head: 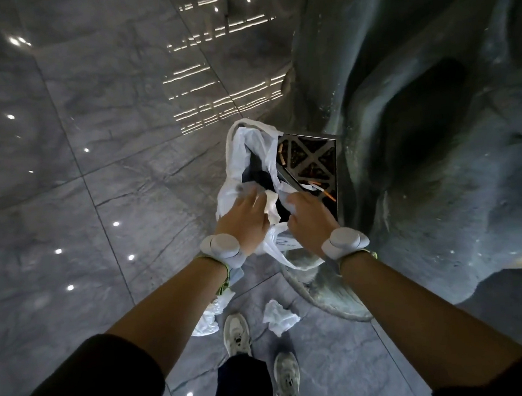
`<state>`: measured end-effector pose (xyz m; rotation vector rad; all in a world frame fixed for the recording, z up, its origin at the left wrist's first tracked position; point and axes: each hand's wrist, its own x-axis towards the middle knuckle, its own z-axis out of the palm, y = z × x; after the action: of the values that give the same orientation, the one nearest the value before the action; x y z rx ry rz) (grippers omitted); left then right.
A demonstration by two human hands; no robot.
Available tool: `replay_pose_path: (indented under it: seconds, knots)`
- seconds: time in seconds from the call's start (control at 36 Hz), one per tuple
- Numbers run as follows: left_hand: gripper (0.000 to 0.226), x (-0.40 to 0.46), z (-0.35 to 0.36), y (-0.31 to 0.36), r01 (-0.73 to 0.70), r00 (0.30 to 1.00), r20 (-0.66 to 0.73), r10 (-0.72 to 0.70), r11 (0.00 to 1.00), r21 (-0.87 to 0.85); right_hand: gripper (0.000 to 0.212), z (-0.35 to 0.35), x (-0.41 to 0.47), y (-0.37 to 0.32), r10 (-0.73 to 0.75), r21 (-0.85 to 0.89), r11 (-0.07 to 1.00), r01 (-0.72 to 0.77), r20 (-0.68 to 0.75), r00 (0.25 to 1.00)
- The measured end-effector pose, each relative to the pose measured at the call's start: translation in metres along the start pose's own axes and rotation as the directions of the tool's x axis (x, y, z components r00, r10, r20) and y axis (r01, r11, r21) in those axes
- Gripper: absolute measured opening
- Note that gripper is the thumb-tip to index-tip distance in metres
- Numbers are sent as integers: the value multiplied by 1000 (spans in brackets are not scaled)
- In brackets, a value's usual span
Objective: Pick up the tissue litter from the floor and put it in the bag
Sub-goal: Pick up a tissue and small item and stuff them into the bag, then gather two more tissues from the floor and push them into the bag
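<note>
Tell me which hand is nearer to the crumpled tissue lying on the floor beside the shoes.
Hard to call: both hands are up at the white bag, apart from the crumpled tissue. The right hand looks slightly nearer in the picture than the left hand.

crumpled tissue (pixel 280 316) on grey floor (pixel 65 182)

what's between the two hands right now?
Head view: a crumpled tissue at the white bag's dark opening, between left hand and right hand.

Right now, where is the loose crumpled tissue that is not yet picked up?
In the head view, the crumpled tissue lies on the floor low and centre, just right of the left shoe, below the bag.
</note>
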<state>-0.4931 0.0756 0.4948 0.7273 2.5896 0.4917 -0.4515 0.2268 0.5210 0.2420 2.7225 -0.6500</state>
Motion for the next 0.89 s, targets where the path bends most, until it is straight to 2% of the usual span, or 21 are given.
replay_pose_path:
  seconds: [0.08, 0.17, 0.28, 0.47, 0.56, 0.67, 0.81, 0.89]
  knots:
    - [44, -25, 8, 10, 3, 998, -69, -2, 1000, 13, 35, 2, -21, 5, -41, 15, 999, 42, -40, 998]
    - [45, -52, 13, 22, 20, 989, -144, -17, 1000, 20, 35, 6, -45, 9, -156, 16, 987, 158, -98, 983]
    - [48, -98, 23, 41, 66, 981, -184, -56, 997, 49, 36, 13, -84, 11, -216, 91, 969, 232, -151, 965]
    - [39, -154, 47, 38, 122, 968, -219, -122, 992, -13, 31, 46, -120, 9, -254, 148, 951, 271, -126, 959]
    - [32, -174, 75, 23, 174, 967, -181, -182, 983, -55, 28, 80, -129, 15, -236, 213, 949, 233, -9, 972]
    - [43, -195, 132, -7, 296, 948, -86, -305, 949, -106, 35, 138, -136, 28, -190, 263, 953, 150, 133, 973]
    - [47, -209, 202, -45, 365, 931, 32, -363, 925, -106, 47, 204, -135, 63, -126, 165, 982, 87, 239, 963]
    - [52, -219, 250, -78, 396, 917, 90, -390, 916, -68, 53, 252, -131, 88, -119, 102, 990, 98, 236, 964]
